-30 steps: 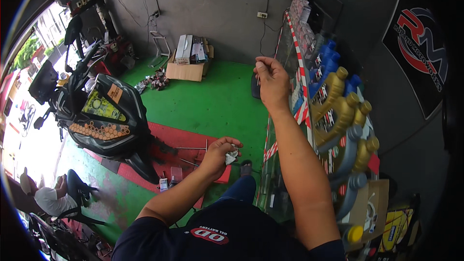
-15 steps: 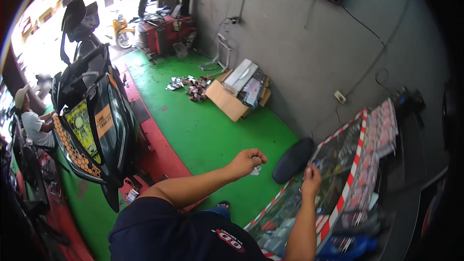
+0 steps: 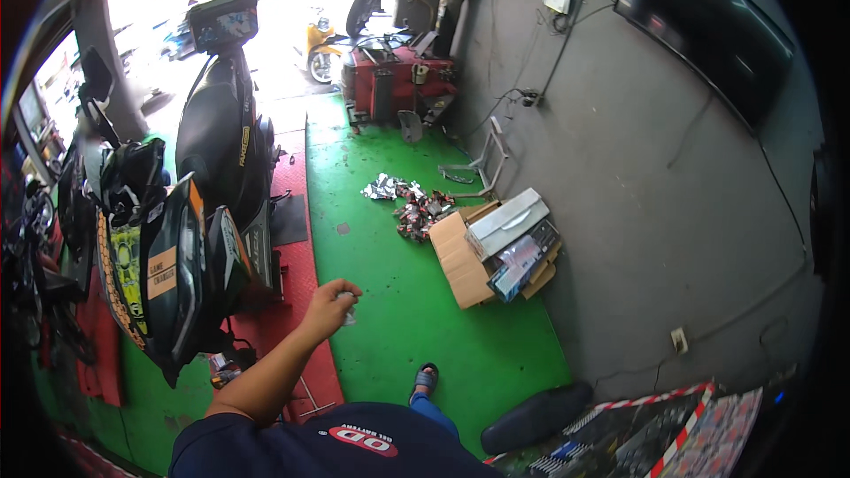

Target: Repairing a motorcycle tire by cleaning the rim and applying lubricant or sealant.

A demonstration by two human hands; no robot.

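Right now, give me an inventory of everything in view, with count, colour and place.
Scooter: 1, black with orange and lime graphics, left
Other motorcycles: several, mostly dark, far left
Motorbike: 1, yellow, outside
Workshop machine: 1, red, near the doorway
Platform: 1, red, by the scooter
Crumpled packets: uncounted, silver and reddish-brown, floor
Metal frame: 1, grey, against wall
Cardboard box: 1, brown, holding packages
Television: 1, black, upper right
Outlet: 1, cream, right wall
Motorcycle seat: 1, black, lower right
Display counter: 1, red-and-white edging, lower right
Crumpled scrap: 1, whitish, in left hand
Sandal: 1, grey, on foot
T-shirt: 1, navy, bottom
Left hand: 1, bare, left of centre
Right hand: out of view
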